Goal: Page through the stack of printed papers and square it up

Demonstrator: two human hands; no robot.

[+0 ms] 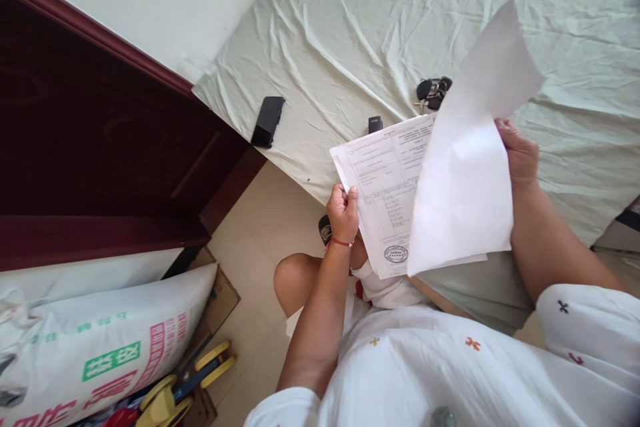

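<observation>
My left hand, with a red string at the wrist, grips the left edge of a stack of printed papers, thumb on top. The top page in the stack carries a form with text and a dark oval stamp near its lower edge. My right hand pinches the right edge of a loose white sheet. That sheet is lifted and curled, its upper end bending over, and it covers the right part of the stack. Part of my right fingers is hidden behind it.
On the pale green sheet of the bed lie a black phone, a bunch of keys and a small black object. At left are a dark red wooden door, a printed white sack and a yellow-wheeled item.
</observation>
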